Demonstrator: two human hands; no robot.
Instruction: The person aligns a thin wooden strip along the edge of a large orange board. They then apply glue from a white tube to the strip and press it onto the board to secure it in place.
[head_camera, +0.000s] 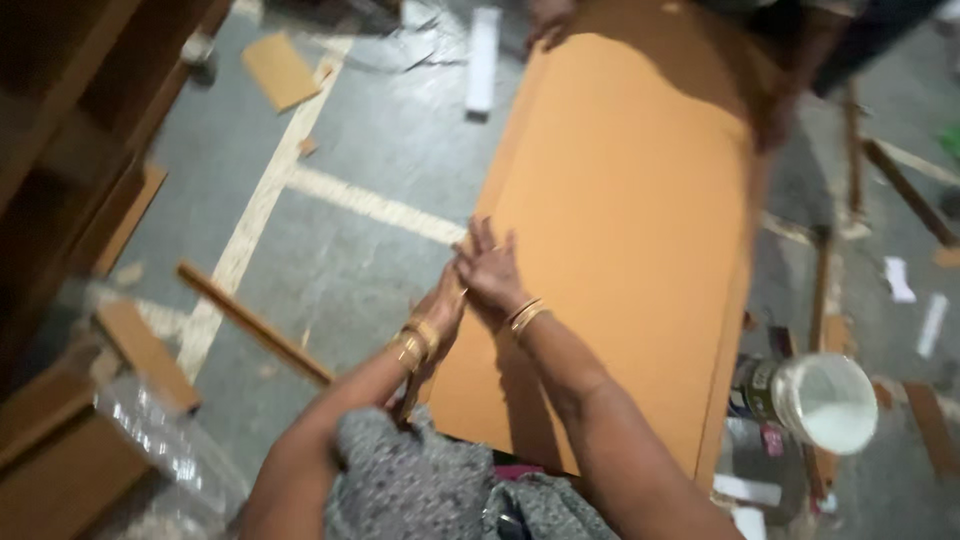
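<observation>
A long orange-brown board (630, 230) lies on the grey floor and stretches away from me. My right hand (490, 270) rests flat on the board's left edge, fingers spread. My left hand (440, 305) presses against the same edge from the side, right next to the right hand. Both wrists wear gold bangles. At the board's far end another person's hand (548, 22) touches its corner, and that person's other hand (775, 120) is at the far right edge.
A thin wooden strip (255, 325) lies on the floor to my left. A white tub (825, 400) stands at the right beside the board. Wood offcuts (280, 68), wooden furniture (70, 130) at the left and more strips (905, 185) at the right lie around.
</observation>
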